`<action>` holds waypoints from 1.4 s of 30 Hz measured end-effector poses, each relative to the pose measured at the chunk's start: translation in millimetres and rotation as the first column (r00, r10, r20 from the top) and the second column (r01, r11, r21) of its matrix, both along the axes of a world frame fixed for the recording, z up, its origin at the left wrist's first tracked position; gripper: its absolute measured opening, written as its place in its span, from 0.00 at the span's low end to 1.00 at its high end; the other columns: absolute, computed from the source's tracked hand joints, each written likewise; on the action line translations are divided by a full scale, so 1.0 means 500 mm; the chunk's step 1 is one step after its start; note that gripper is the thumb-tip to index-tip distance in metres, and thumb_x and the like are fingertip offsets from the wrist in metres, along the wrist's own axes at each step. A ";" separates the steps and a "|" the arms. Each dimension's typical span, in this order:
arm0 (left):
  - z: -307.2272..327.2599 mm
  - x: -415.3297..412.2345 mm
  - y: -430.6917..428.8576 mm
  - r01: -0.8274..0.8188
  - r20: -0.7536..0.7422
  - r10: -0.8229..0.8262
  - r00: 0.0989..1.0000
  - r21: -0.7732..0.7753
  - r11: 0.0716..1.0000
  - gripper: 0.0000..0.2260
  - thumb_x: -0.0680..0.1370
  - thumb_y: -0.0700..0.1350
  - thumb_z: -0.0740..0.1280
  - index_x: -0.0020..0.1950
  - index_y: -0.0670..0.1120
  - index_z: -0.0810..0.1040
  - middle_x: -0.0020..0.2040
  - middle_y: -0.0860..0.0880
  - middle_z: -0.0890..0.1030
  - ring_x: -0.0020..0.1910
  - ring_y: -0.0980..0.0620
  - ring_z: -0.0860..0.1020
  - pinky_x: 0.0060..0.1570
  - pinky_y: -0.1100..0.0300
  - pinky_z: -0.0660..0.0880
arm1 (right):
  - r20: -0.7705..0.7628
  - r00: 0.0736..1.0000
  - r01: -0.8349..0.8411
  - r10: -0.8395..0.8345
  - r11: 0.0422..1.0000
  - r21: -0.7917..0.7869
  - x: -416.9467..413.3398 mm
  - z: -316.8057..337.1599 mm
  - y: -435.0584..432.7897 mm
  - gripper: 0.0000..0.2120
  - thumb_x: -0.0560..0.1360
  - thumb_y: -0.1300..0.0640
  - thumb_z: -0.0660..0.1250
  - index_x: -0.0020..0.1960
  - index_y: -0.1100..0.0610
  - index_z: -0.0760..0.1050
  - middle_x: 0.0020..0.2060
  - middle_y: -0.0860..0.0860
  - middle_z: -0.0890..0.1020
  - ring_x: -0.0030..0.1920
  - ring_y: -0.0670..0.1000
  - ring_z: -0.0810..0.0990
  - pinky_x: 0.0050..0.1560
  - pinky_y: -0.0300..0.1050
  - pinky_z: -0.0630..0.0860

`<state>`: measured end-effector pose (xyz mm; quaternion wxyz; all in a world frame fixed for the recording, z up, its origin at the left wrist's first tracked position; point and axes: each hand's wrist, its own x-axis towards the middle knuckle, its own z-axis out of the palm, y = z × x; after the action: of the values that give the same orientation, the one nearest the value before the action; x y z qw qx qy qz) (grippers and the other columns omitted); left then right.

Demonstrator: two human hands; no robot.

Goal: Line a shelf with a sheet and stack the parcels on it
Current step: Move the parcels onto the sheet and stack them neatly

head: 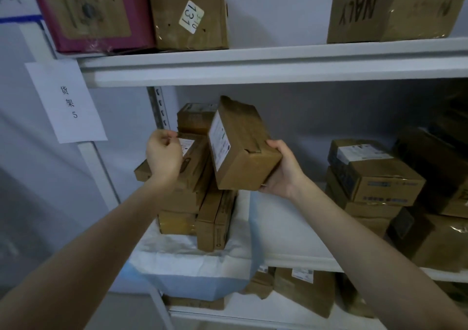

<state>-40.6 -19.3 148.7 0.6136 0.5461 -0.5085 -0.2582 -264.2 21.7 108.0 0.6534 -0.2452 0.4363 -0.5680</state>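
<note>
Right hand (281, 170) grips a brown cardboard parcel (243, 147), white label on its face, tilted above the stack (200, 193). Left hand (163, 152) pinches a labelled stack box. White sheet (192, 256) lines the shelf (291, 260). Paper sign (67, 102): "货架 5".

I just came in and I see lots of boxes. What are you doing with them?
A person is stacking brown parcels on a shelf lined with a white sheet. The right hand holds a tilted cardboard parcel over the pile at the shelf's left end. The left hand steadies a parcel on top of that pile. More parcels sit further right, beyond the sheet.
</note>
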 end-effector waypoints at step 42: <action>0.077 0.141 -0.080 0.126 0.320 -0.148 0.936 0.087 0.988 0.28 0.77 0.57 0.60 0.73 0.46 0.62 0.68 0.43 0.71 0.64 0.41 0.72 0.60 0.43 0.73 | -0.803 0.241 -0.074 -0.545 0.815 -0.575 0.282 0.084 -0.061 0.36 0.72 0.44 0.72 0.73 0.55 0.60 0.68 0.53 0.65 0.65 0.52 0.71 0.62 0.46 0.72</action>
<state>30.0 -59.1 187.5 0.4838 0.5640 -0.6309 -0.2231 -123.3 -8.8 150.0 0.0722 -0.6211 0.6047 -0.4933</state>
